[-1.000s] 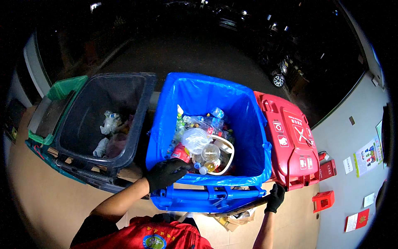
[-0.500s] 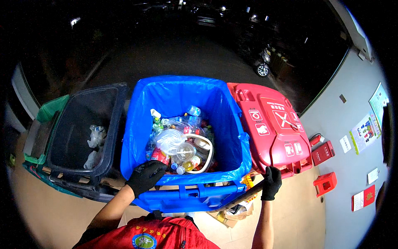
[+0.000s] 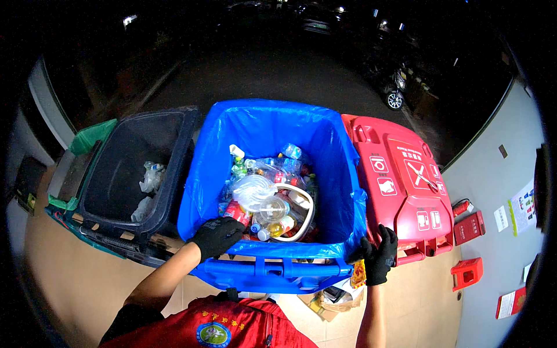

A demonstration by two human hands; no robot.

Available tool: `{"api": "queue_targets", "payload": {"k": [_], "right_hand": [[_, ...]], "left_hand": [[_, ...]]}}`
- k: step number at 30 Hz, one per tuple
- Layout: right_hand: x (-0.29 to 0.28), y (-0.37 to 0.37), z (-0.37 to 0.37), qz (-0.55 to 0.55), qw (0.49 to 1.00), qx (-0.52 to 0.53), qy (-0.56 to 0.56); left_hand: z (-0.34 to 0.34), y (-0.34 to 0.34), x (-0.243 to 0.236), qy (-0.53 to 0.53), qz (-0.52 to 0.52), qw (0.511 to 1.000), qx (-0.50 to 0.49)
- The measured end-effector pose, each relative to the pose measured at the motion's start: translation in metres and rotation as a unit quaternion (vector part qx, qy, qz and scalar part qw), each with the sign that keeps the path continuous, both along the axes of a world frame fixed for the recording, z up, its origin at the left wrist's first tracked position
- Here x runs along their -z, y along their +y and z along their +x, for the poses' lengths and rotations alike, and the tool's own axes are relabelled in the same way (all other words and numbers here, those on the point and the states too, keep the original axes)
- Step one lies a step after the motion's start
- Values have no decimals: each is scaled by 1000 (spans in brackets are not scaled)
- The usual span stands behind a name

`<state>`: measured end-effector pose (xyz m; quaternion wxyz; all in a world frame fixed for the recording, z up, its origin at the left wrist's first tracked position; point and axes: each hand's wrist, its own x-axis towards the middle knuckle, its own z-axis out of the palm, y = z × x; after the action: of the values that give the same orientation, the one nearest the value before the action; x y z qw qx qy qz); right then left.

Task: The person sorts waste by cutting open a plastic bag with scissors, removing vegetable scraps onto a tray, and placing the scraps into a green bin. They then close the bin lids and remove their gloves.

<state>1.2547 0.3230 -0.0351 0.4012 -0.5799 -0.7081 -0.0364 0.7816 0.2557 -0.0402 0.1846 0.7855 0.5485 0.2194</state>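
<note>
In front of me stands a blue wheeled bin, lined with a blue plastic bag. Inside lie several plastic bottles, clear plastic cups and lids, a red can and a looped white strap-like piece. My left hand, in a black glove, is closed over the lined front rim near the left corner; its fingertips are partly hidden. My right hand, gloved too, is at the front right corner with fingers apart, the thumb near the liner.
A red bin with its lid down adjoins on the right. An uncovered dark grey bin and a green one stand left. Flattened cardboard lies below the blue bin. A red stool stands by the right wall.
The view has shifted, moving the bins rightward in it. My right hand has spread its fingers, and a long dark bar beneath it no longer shows. The left hand stays on the rim.
</note>
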Motion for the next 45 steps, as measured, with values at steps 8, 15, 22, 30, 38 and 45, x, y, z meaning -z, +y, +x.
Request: {"api": "queue_targets", "payload": {"k": [8, 15, 22, 30, 38, 45], "right_hand": [[-10, -6, -20, -29, 997, -56, -32], [-18, -9, -27, -49, 992, -108, -51], [-28, -20, -20, -52, 992, -101, -47], [-41, -47, -15, -53, 995, -74, -44], [-47, -91, -11, -52, 991, -70, -98], [-22, -192, 6, -390, 906, -63, -151]], "left_hand": [[0, 15, 14, 48, -116, 992, -5], [9, 40, 12, 141, -185, 972, 18], [24, 45, 15, 150, -210, 966, 33], [22, 38, 13, 142, -171, 975, 31], [5, 22, 15, 92, -87, 992, 27], [13, 1, -16, -19, 55, 992, 116]]}}
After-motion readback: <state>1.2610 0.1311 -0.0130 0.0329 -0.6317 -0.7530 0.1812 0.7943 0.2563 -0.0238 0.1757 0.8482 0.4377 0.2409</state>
